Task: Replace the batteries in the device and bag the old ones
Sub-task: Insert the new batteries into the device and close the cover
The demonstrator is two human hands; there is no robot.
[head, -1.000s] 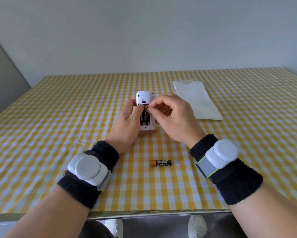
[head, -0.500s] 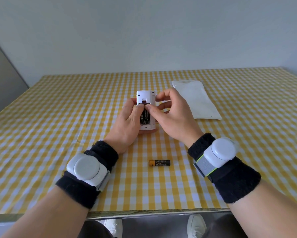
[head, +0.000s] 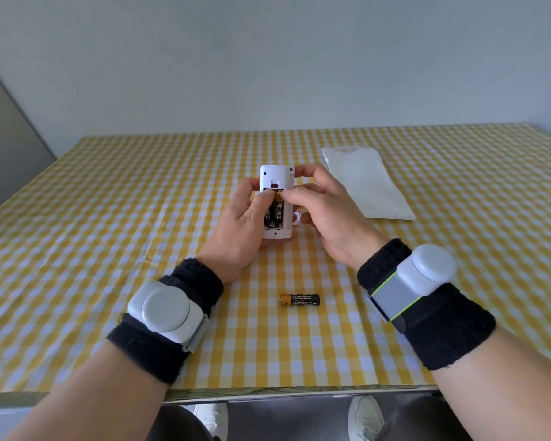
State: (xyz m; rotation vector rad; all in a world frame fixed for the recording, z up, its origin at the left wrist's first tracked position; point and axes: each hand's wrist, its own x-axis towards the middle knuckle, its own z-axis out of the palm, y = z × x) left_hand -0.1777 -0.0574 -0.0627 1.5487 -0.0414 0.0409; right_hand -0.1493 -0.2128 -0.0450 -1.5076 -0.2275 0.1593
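Observation:
A small white device [head: 277,176] is held back-up over the middle of the table, its battery bay uncovered. Two black batteries [head: 275,214] lie in the bay. My left hand [head: 242,224] grips the device from the left, thumb on the bay's upper edge. My right hand [head: 325,211] holds the device's right side, and its thumb presses on the gold top end of the right battery. A loose black and gold battery [head: 299,299] lies on the cloth near the front edge. A flat white bag [head: 366,183] lies to the right.
A yellow and white checked cloth [head: 108,249] covers the table, which meets a pale wall at the back. Both wrists wear black bands with white sensor pods. White shoes show below the table's front edge.
My right hand has opened out and shifted along the device's right side; its thumb now rests on the top of the right battery. The loose battery and bag have not moved.

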